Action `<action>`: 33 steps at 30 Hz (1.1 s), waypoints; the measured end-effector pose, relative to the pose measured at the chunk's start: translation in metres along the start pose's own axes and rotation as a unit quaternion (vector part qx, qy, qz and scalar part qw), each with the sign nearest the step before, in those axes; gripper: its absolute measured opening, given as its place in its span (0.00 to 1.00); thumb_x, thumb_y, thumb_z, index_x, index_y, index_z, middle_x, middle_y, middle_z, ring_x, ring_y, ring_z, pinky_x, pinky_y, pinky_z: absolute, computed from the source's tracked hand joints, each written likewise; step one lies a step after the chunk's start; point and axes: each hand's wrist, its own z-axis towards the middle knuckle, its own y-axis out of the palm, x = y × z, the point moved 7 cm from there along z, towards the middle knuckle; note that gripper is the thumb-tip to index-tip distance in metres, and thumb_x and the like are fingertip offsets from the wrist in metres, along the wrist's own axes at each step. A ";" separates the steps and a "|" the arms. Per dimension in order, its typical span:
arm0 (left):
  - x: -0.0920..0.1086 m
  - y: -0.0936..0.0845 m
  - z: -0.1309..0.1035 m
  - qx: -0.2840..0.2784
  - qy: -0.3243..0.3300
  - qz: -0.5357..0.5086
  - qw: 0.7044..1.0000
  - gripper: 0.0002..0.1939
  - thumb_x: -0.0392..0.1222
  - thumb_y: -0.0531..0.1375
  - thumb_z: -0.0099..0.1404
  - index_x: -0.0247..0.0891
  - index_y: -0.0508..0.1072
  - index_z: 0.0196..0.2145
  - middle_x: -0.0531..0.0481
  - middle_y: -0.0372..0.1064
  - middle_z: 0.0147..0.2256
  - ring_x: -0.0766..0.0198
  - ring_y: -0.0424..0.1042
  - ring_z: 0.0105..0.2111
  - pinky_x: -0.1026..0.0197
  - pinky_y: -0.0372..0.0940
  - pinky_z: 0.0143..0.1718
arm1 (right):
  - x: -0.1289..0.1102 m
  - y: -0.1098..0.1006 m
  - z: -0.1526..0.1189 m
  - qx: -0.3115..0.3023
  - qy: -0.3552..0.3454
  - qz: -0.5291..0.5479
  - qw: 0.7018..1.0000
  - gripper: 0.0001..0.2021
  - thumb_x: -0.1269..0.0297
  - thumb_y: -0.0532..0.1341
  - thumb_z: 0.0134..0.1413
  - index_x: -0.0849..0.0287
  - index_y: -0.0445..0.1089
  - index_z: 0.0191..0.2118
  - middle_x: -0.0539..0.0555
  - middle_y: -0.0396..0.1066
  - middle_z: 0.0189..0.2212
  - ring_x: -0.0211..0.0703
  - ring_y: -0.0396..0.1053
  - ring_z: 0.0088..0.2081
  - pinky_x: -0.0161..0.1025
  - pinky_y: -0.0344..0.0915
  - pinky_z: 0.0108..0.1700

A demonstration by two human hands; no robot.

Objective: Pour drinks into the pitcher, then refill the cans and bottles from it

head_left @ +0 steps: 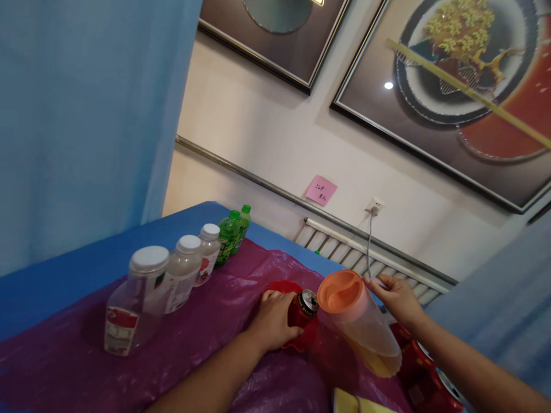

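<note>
My left hand (274, 320) is closed round a red and black can (305, 308), which stands at a red dish (282, 287) with a wavy rim. To its right, my right hand (398, 295) grips the upper side of a clear pitcher (368, 335) with an orange lid (341, 290). The pitcher is tilted, its lid close beside the can's top, and yellowish liquid lies in its lower part. The part of the pitcher between my right fingers is mostly hidden.
White-capped bottles (144, 292) and green bottles (229, 236) line the left of the purple sheet (206, 344). Several red cans (434, 385) stand at the right, below my right forearm. A yellow cloth (359, 402) lies at the front edge. Behind is a radiator (331, 244).
</note>
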 end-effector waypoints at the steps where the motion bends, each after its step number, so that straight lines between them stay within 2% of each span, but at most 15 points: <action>1: 0.000 0.000 0.000 0.000 0.000 0.000 1.000 0.33 0.52 0.71 0.48 0.44 0.71 0.52 0.46 0.75 0.48 0.46 0.70 0.51 0.47 0.56 0.57 | 0.000 0.000 0.000 0.000 -0.001 -0.004 1.000 0.27 0.40 0.61 0.52 0.52 0.52 0.18 0.43 0.51 0.12 0.33 0.51 0.16 0.33 0.48 0.18; 7: 0.000 0.001 0.000 -0.001 -0.004 0.004 1.000 0.34 0.53 0.71 0.48 0.43 0.71 0.52 0.45 0.74 0.50 0.46 0.69 0.52 0.47 0.55 0.58 | 0.002 0.000 0.000 -0.002 -0.004 -0.019 1.000 0.27 0.37 0.61 0.52 0.52 0.52 0.19 0.43 0.52 0.12 0.34 0.52 0.16 0.33 0.49 0.18; 33: -0.001 0.002 0.001 -0.003 -0.002 0.009 1.000 0.33 0.53 0.71 0.48 0.45 0.71 0.51 0.46 0.75 0.48 0.47 0.70 0.51 0.48 0.56 0.57 | 0.007 -0.001 0.002 -0.009 -0.008 -0.021 1.000 0.27 0.39 0.61 0.53 0.52 0.50 0.19 0.43 0.50 0.13 0.33 0.50 0.16 0.34 0.47 0.18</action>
